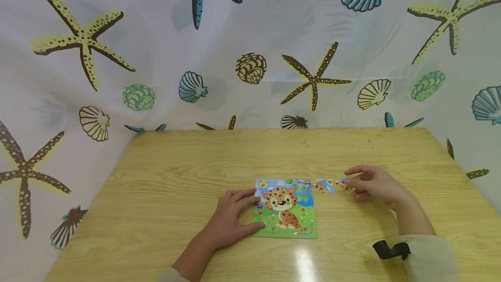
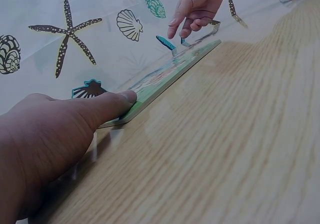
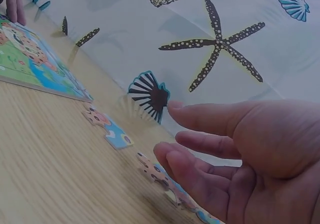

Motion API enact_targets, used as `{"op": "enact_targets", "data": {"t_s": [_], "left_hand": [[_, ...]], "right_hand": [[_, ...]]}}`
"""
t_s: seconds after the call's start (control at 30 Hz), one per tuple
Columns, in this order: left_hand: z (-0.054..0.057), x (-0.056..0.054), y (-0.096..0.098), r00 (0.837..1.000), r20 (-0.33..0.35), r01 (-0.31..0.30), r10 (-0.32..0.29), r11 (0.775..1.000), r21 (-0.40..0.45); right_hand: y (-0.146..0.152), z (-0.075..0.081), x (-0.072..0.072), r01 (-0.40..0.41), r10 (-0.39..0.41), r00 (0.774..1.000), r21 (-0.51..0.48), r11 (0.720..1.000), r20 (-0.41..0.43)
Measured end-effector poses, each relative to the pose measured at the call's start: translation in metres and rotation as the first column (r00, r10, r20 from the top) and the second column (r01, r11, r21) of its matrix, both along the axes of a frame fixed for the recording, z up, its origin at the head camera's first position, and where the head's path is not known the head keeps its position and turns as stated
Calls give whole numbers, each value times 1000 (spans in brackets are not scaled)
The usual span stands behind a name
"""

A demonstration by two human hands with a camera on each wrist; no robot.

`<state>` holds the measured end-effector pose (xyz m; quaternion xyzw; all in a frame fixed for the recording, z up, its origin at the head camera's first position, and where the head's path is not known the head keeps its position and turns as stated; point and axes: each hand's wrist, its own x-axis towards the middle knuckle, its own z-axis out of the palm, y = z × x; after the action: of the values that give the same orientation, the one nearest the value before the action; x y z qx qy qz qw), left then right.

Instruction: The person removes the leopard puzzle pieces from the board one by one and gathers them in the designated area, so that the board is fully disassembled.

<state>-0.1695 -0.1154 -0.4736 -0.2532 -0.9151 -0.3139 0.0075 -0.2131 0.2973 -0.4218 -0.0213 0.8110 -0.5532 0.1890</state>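
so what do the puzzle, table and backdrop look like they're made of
Puzzle: probably thick card or thin wood, printed smooth on top, with a pale edge. Table: wood or laminate, glossy; grain and a bright reflection show. Backdrop: thin fabric or plastic, low sheen; soft creases suggest a hanging sheet.

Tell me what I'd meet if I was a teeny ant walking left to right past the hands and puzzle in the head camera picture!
Left hand → spotted-cat puzzle board → loose puzzle piece nearest the board → right hand.
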Motion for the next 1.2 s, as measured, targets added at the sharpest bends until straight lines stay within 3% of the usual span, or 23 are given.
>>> {"op": "enact_targets", "data": {"t_s": [0.5, 0.87, 1.2], "left_hand": [[-2, 2, -2, 1000, 13, -12, 12, 1000, 12], [-1, 1, -1, 1000, -19, -2, 2, 1000, 13], [-1, 1, -3, 1000, -17, -7, 7, 1000, 7]], "right_hand": [[-54, 11, 4, -131, 136, 989, -80, 988, 54], [-83, 5, 9, -258, 269, 959, -122, 958, 87], [-127, 4, 15, -302, 315, 946, -143, 943, 82]]}}
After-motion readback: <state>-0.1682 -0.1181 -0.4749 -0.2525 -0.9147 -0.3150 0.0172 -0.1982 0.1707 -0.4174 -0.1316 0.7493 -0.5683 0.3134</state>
